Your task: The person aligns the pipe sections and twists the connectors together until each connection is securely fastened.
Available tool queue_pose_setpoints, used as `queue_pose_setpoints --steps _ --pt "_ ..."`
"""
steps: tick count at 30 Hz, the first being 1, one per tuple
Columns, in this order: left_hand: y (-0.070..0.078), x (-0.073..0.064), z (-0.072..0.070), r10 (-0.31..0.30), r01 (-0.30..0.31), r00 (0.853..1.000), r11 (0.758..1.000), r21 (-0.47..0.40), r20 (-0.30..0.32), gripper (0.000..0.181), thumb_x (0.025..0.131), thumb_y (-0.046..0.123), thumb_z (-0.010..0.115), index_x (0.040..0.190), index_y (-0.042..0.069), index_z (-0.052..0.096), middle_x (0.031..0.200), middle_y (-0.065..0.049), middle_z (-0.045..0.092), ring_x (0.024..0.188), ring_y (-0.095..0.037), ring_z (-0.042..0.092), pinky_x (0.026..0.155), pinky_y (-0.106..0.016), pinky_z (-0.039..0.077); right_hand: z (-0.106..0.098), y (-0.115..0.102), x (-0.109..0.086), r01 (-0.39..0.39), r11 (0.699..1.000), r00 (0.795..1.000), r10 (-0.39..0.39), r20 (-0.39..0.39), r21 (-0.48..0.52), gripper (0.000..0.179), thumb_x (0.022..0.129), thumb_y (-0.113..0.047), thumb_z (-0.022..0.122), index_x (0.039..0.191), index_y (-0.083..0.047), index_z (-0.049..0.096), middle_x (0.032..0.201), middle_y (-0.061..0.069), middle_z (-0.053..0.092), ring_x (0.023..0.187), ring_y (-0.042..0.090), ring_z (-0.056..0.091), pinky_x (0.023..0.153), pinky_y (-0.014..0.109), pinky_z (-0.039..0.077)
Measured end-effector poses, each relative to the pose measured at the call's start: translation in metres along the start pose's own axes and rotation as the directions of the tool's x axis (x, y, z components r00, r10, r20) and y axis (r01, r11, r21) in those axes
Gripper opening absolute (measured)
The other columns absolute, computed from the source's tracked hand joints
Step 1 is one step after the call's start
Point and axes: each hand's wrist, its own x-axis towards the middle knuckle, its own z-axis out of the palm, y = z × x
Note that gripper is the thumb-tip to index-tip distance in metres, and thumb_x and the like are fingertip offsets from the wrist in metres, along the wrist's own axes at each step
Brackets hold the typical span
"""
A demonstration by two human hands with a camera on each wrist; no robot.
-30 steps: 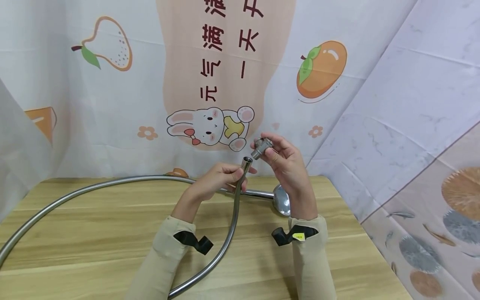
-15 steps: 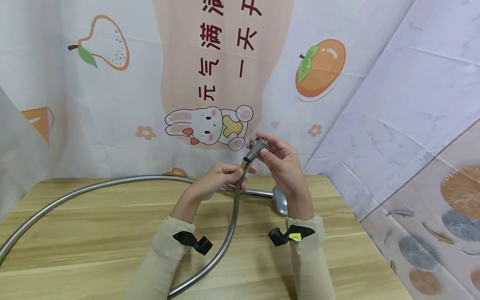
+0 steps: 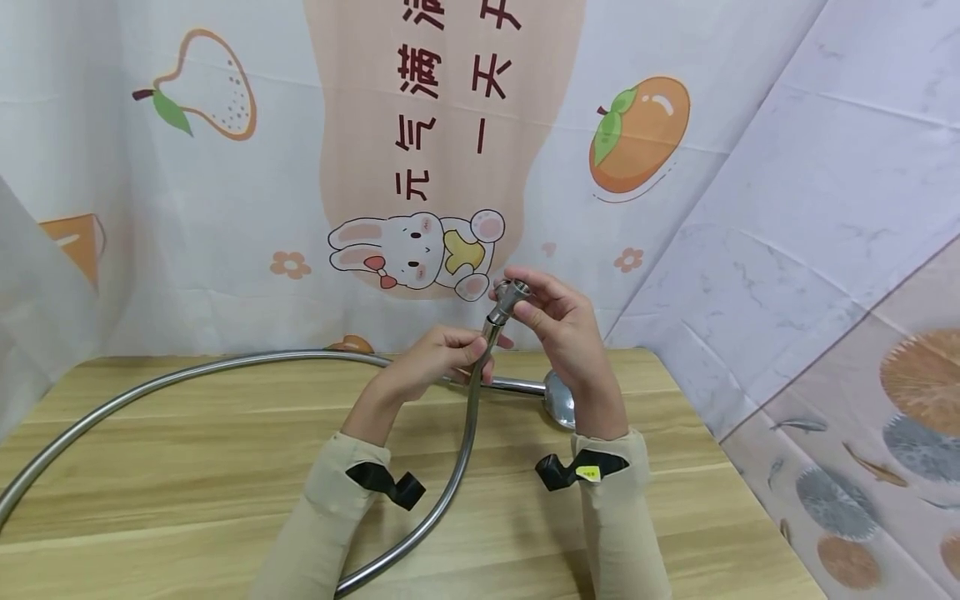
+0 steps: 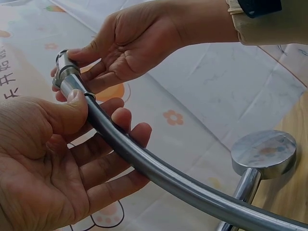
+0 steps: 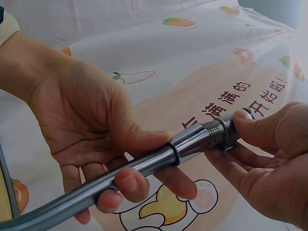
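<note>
My left hand (image 3: 438, 360) grips a shiny metal shower hose (image 4: 149, 161) just below its end nut (image 5: 191, 140), thumb on top and fingers underneath. Between the thumb and fingers of my right hand (image 3: 570, 333) is a small metal pipe fitting (image 3: 513, 298) with a side outlet. Its threaded end (image 5: 215, 133) meets the mouth of the nut, and several threads still show outside it in the right wrist view. Hose and fitting are held up in line, tilted, above the table's far edge.
A chrome shower head (image 4: 263, 151) with a straight handle lies on the wooden table (image 3: 225, 467) behind my hands. The hose loops to the left and toward the front. A printed cloth (image 3: 247, 192) hangs behind the table.
My right hand has moved left and down, bringing the fitting from apart to meeting the hose's end nut. My left hand stays in place with the hose.
</note>
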Motion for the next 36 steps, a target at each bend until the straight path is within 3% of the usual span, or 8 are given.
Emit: queue_pose_setpoints --steps 5,11,14,16,21,24,27,36 --pt "0.0012 -0.0007 0.0003 0.005 -0.005 1.000 1.000 -0.002 0.004 0.043 0.108 0.029 0.050 0.091 -0.007 0.067 0.095 -0.005 0.074 0.088 -0.021 0.070 0.080 -0.039 0.058 0.0000 -0.0010 0.0004 0.007 1.000 1.000 -0.006 0.015 -0.023 0.034 0.099 0.008 0.057 0.130 -0.001 0.064 0.112 0.002 0.075 0.107 0.016 0.070 0.098 0.029 0.054" --pt "0.0019 -0.0007 0.0003 -0.004 0.004 1.000 1.000 -0.006 0.016 0.043 0.109 0.027 0.047 0.091 -0.006 0.068 0.113 -0.008 0.073 0.098 -0.034 0.071 0.084 -0.042 0.059 -0.0003 -0.0011 0.0007 0.007 0.998 1.000 -0.007 0.009 -0.067 0.034 0.097 0.009 0.059 0.130 0.000 0.064 0.109 0.001 0.076 0.104 0.017 0.070 0.097 0.030 0.055" --pt "0.0022 -0.0002 0.0004 -0.006 0.006 1.000 1.000 -0.007 0.025 0.044 0.109 0.027 0.047 0.092 -0.008 0.067 0.118 -0.012 0.071 0.097 -0.029 0.072 0.087 -0.044 0.059 -0.0008 -0.0012 0.0011 0.009 0.996 1.000 -0.009 0.008 -0.083 0.034 0.097 0.009 0.059 0.130 0.001 0.064 0.108 0.001 0.076 0.104 0.017 0.070 0.096 0.029 0.055" --pt "0.0022 0.0000 0.0003 -0.015 0.015 1.000 1.000 -0.002 0.024 0.043 0.109 0.025 0.046 0.093 -0.008 0.067 0.113 -0.013 0.072 0.095 -0.026 0.072 0.087 -0.044 0.059 -0.0007 -0.0014 0.0012 0.011 0.996 1.000 -0.010 0.010 -0.089 0.034 0.097 0.009 0.060 0.130 0.001 0.064 0.108 0.001 0.076 0.103 0.017 0.070 0.095 0.028 0.055" --pt "0.0027 0.0012 0.0003 -0.019 0.019 0.999 1.000 -0.011 0.025 0.041 0.109 0.025 0.047 0.091 -0.004 0.068 0.095 -0.008 0.072 0.101 -0.039 0.069 0.086 -0.044 0.059 0.0004 -0.0015 0.0016 0.014 0.996 1.000 -0.013 0.013 -0.092 0.033 0.098 0.008 0.059 0.130 0.001 0.064 0.106 0.002 0.076 0.101 0.016 0.070 0.095 0.028 0.054" --pt "0.0024 0.0024 0.0006 -0.018 0.018 0.999 0.999 -0.026 0.030 0.039 0.109 0.024 0.047 0.091 -0.004 0.068 0.090 -0.009 0.071 0.101 -0.039 0.069 0.087 -0.044 0.058 0.0007 -0.0011 0.0017 0.018 0.995 1.000 -0.016 0.016 -0.095 0.033 0.098 0.007 0.060 0.130 0.001 0.064 0.106 0.002 0.076 0.100 0.016 0.069 0.094 0.027 0.054" --pt "0.0011 0.0027 0.0005 -0.023 0.024 0.999 0.999 -0.030 0.031 0.040 0.109 0.024 0.047 0.092 -0.006 0.067 0.092 -0.006 0.072 0.099 -0.032 0.070 0.088 -0.045 0.058 0.0004 0.0005 0.0019 0.020 0.995 1.000 -0.018 0.024 -0.095 0.033 0.098 0.006 0.060 0.131 0.002 0.063 0.106 0.002 0.076 0.100 0.016 0.069 0.093 0.027 0.054" --pt "-0.0002 0.0018 0.0009 -0.023 0.024 0.999 0.999 -0.032 0.046 0.039 0.109 0.025 0.046 0.094 0.000 0.071 0.096 -0.003 0.073 0.112 -0.055 0.060 0.088 -0.044 0.058 0.0004 0.0013 0.0002 0.044 0.992 0.998 -0.038 0.054 -0.120 0.034 0.099 0.005 0.059 0.133 0.005 0.061 0.111 0.004 0.074 0.106 0.016 0.070 0.098 0.028 0.053"
